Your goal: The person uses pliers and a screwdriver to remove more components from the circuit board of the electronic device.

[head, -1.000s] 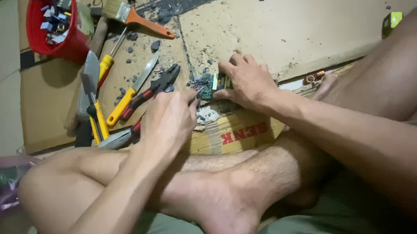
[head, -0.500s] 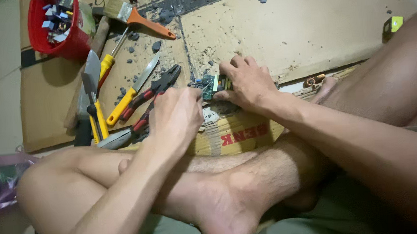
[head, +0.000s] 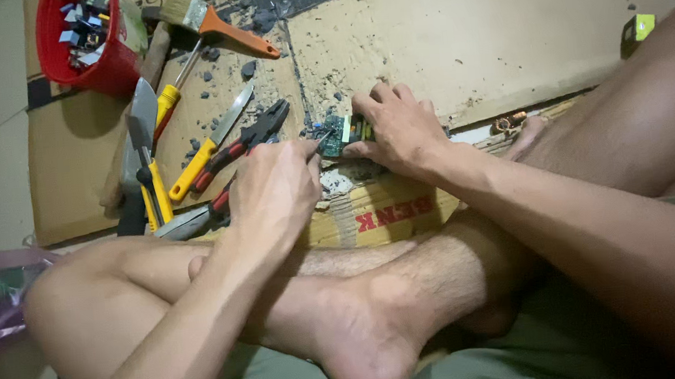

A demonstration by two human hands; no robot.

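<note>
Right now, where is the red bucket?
In the head view, the red bucket sits at the upper left on the cardboard, beside the orange-handled brush.
</note>
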